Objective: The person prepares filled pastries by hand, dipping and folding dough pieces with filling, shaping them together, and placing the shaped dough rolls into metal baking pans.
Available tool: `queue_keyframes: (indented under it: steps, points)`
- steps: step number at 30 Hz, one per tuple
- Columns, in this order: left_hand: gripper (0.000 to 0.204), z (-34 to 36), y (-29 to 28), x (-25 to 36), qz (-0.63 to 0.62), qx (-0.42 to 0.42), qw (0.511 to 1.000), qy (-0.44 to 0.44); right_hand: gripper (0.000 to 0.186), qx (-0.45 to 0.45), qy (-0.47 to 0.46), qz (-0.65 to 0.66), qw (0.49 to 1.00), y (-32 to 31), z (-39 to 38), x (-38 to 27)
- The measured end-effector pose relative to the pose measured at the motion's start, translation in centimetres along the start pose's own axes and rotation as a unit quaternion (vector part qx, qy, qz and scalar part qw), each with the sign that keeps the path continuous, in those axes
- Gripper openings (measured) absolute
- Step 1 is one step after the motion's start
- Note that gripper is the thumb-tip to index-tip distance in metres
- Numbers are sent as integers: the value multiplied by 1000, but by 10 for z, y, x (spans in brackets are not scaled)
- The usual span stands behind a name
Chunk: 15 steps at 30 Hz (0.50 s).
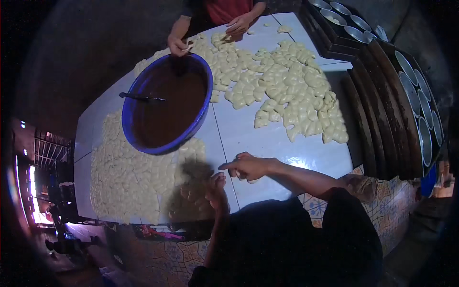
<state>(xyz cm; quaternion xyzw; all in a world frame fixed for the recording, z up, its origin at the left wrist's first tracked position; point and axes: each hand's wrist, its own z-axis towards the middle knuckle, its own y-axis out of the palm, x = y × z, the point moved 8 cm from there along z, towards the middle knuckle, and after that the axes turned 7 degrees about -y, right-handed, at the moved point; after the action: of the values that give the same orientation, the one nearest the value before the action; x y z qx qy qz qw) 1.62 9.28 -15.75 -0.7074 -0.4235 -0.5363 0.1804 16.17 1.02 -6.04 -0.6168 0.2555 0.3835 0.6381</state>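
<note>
My left hand (216, 193) is closed beside the spread of pale dough pieces (129, 174), fingers bent around something small that I cannot make out. My right hand (246, 167) is just right of it, index finger reaching leftward and other fingers curled over a pale piece of dough. A blue oval basin (201, 119) of brown mixture stands beyond my hands, with a dark utensil (131, 95) across its left rim. A larger mass of dough pieces (296, 86) lies on the white tiled table (239, 136) at the back right.
Across the table a co-worker's two hands (178, 45) (239, 24) are at the dough, one holding a small pale piece. Stacked dark wooden boards (377, 115) and dark holders with round metal tins (406, 86) line the right edge. Patterned floor tiles (315, 208) show below.
</note>
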Motion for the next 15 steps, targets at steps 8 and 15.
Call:
queue_keyframes:
  steps: [8,15]
  points:
    - [38,-20,75,20,53,-57,996,-33,88,29,39,-256,965,-19,-79,-18]
    - [37,-45,147,93,172,-331,839,395,44,288,46,-110,950,2,-60,35]
